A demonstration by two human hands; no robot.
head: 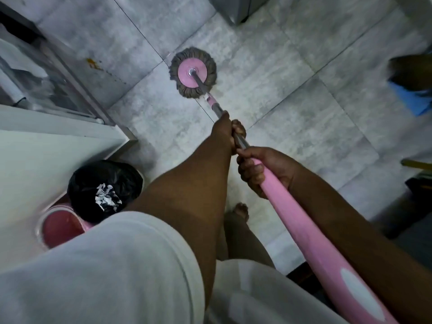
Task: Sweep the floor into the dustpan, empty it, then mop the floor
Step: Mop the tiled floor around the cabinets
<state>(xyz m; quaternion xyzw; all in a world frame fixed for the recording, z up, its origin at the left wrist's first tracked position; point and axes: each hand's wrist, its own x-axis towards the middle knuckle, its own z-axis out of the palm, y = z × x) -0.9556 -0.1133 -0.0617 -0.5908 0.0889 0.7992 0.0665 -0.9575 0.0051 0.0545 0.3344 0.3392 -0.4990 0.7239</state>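
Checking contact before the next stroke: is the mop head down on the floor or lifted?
Down: the mop head lies flat, fringe spread on the tiles.

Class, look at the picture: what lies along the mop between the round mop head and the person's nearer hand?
In the head view, only bare handle runs from mop head to left hand.

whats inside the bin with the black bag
The black bag lines the bin beside the pink bucket. Crumpled white and dark scraps lie on top inside it. Anything beneath them is hidden by the scraps and the bag's dark folds.
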